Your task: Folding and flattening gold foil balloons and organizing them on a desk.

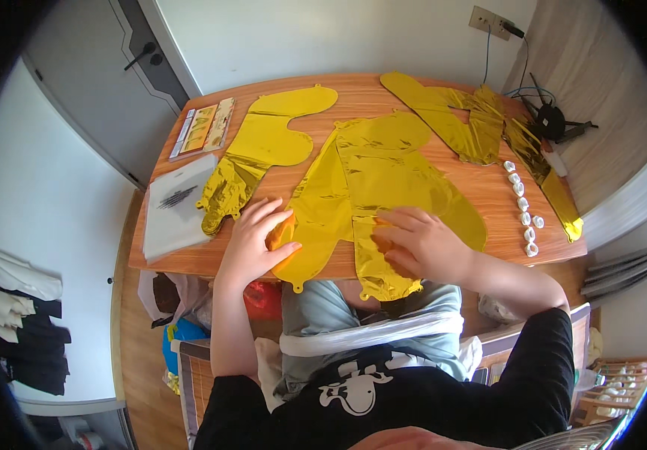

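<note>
A large flat gold foil balloon [323, 214], uninflated and shaped like a digit or letter, lies creased in front of me, its near end over the table's front edge. At its left edge my left hand [250, 244] rests with thumb and fingers apart, and orange reflections show in the foil beside it. My right hand [424, 244] lies on the lower right part, fingers loosely bent and apart. Up left is a curved gold foil balloon [274, 139]. At the far right lie another gold foil balloon [451, 120] and a narrow gold foil piece [556, 199].
Several small white rolls [522, 203] line the wooden table's [256, 201] right side. A black router [552, 120] with cables stands at the back right corner. White sheets [177, 210] with a dark scribble and a printed booklet [205, 129] lie at the left.
</note>
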Tool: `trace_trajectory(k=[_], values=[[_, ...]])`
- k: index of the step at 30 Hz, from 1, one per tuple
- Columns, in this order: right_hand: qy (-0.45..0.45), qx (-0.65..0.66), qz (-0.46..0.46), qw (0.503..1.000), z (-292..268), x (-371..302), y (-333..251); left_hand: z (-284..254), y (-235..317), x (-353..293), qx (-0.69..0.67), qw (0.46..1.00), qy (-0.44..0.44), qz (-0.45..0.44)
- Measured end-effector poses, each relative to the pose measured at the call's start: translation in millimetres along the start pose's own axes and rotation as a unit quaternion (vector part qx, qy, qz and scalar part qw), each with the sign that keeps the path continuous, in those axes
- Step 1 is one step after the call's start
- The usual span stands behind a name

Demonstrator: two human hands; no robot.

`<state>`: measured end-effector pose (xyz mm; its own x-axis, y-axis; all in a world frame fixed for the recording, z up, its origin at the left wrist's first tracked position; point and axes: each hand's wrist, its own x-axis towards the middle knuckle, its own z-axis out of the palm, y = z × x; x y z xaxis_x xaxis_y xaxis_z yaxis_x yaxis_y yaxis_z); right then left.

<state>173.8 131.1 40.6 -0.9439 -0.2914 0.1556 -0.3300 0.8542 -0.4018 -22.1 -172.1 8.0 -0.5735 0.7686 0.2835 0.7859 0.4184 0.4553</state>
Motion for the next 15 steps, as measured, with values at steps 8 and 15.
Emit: trace_trajectory(k=[8, 15], values=[[0.002, -0.117, 0.070, 0.991, 14.9, 12.8, 11.0, -1.3, 1.1, -2.6, -0.003, 1.000, -0.002, -0.003], [-0.017, -0.146, 0.081, 0.986, 15.5, 19.8, 6.2, -1.6, -0.9, -4.4, -0.012, 1.000, 0.010, -0.001]])
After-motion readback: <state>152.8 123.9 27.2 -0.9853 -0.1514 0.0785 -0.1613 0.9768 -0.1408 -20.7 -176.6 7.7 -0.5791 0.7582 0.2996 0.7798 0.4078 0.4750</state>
